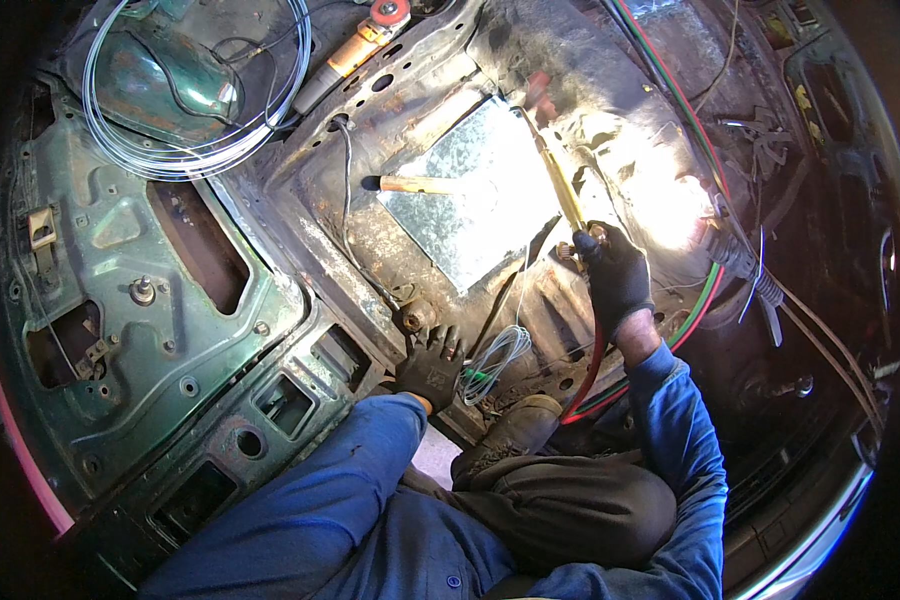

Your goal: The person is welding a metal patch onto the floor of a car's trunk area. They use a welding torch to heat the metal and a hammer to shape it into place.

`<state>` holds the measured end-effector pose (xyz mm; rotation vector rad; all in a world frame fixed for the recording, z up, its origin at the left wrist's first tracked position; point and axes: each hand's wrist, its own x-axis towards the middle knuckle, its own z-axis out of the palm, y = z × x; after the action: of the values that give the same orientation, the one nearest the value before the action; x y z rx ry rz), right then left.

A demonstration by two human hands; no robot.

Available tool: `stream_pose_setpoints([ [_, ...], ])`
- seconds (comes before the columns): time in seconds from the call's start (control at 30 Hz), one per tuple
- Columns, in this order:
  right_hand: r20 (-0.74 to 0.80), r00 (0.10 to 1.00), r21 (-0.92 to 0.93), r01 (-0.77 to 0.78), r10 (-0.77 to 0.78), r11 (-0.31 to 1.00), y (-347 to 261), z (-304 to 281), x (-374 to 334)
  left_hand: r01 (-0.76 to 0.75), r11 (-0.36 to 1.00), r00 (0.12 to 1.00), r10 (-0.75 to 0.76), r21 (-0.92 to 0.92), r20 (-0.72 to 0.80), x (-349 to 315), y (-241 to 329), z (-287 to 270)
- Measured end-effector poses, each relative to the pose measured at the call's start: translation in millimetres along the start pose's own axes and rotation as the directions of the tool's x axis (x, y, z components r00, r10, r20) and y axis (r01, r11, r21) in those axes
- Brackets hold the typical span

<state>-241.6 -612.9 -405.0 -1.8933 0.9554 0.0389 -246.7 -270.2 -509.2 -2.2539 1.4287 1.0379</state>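
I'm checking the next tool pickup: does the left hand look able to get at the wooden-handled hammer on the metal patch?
Probably yes: the left hand rests flat on the floor pan, empty, and nothing blocks the way to the hammer, though it means leaning forward.

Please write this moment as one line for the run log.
left hand: flat on rusty floor panel | right hand: grips brass torch over metal patch | hammer: on patch

— What can't you make out here?
— The torch (560,185) tip in the upper middle vanishes into glare, and the glare washes out the floor metal at right of centre.
— Anything else?
— The grinder (355,50) is cut off at the top edge; the far right is too dark.
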Motion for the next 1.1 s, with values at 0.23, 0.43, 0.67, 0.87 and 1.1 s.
stream_pose_setpoints([
  [0.23,-0.008,1.000,0.013,0.010,-0.009,1.000,9.4,-1.2,-1.0,-0.008,1.000,1.000,0.008,-0.010,-0.016,-0.8,0.1,-1.0],
  [0.43,-0.009,1.000,0.004,-0.011,0.011,1.000,3.4,-4.7,-4.3,-0.002,0.999,1.000,0.002,-0.043,0.000,-1.9,0.6,-4.1],
  [0.67,-0.004,0.999,0.015,-0.035,0.035,0.999,-2.8,-4.8,-5.9,-0.003,0.999,1.000,0.002,-0.033,-0.015,-3.1,-0.9,-5.1],
  [0.87,0.005,1.000,0.035,-0.020,0.020,0.999,-1.4,-5.1,-2.8,-0.011,1.000,0.998,0.011,-0.009,-0.057,0.6,-0.2,4.2],
  [1.1,0.009,0.998,0.096,-0.064,0.064,0.993,0.2,0.0,-2.9,-0.005,1.000,1.000,0.005,-0.025,-0.011,-4.9,1.5,9.7],
])
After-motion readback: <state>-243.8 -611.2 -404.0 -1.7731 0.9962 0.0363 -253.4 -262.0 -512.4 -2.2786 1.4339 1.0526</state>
